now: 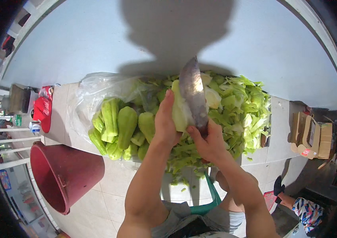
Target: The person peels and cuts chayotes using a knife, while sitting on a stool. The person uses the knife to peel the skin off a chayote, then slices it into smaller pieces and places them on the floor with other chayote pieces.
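My left hand point(166, 121) is wrapped round a peeled pale green vegetable point(179, 107) that looks like a chayote. A large knife point(193, 91) is in my right hand point(208, 139). Its broad, stained blade points away from me and lies along the vegetable's right side. My right thumb reaches toward the vegetable's near end. Left of my hands, several unpeeled green chayotes point(127, 125) lie in and around a clear plastic bag point(93, 93). Under and right of my hands spreads a heap of green peelings point(246, 103), with a peeled pale chayote point(213, 97) at its far left side.
A large dark red bucket point(83, 168) lies at the left. A red cap point(42, 109) is beyond it. An open cardboard box point(311, 135) stands at the right. A pale wall point(89, 39) rises behind the heap. Another person's patterned clothing point(308, 212) shows at the lower right.
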Demonstrator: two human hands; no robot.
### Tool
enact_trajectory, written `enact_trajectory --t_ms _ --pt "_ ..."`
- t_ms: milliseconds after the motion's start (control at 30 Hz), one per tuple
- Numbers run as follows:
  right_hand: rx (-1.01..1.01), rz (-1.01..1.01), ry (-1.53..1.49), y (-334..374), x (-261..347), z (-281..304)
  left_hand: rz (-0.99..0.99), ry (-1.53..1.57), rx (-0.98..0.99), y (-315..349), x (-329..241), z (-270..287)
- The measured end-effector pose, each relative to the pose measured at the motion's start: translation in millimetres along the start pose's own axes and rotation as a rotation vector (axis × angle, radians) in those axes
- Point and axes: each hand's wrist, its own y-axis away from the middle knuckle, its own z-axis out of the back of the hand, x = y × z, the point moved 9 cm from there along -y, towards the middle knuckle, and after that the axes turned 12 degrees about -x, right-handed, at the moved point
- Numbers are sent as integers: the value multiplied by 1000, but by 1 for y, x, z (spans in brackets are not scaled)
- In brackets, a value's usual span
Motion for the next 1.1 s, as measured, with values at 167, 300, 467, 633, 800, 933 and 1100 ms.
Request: enact_trajectory --t_ms 167,300,467,633,800,933,1100 --pt "20 -62 35 -1 -3 1 61 -7 78 3 2 -11" --pt "15 -48 4 -3 3 2 25 -24 97 7 -2 -18" --pt "53 -167 -60 -3 -1 -2 63 118 170 4 1 -19" --pt "41 -91 21 -6 -1 -1 -14 122 -35 -9 6 5" --pt "25 -70 107 -8 -4 -2 -366 -182 -257 -9 -7 29" --pt "-27 -17 89 -8 -9 0 -793 -566 -238 18 -38 -5" --pt "-40 14 95 -12 -5 5 -741 -465 -215 19 -42 -9"
